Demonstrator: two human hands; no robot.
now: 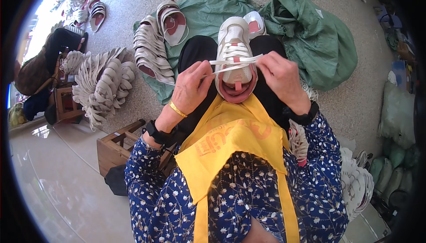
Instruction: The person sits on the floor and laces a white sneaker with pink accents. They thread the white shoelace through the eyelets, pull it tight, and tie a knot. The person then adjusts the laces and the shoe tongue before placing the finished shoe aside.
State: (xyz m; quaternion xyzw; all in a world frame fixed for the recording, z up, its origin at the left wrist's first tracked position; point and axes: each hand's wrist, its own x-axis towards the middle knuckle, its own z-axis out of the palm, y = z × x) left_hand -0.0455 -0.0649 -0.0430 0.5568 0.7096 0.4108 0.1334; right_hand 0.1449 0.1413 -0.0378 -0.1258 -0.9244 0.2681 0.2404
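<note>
A white and beige sneaker (234, 34) with a pink lining rests on my lap between my knees, its toe pointing away from me. White shoelaces (237, 61) run across its tongue, and their two ends are drawn out sideways. On the left, my left hand (191, 88) is closed with one lace end pinched in its fingers. My right hand (284, 76) pinches the other end at the right side of the shoe. The laces stretch nearly straight between both hands, just above the shoe's opening. A yellow apron (235, 139) lies under the heel.
A stack of white shoe uppers (153, 50) lies on a green sheet (199, 12) ahead. At the right is a bulky green sack (326, 43). More bundled uppers (104, 81) sit at the left, near a wooden stool (117, 147). Another bundle (355, 183) is by my right side.
</note>
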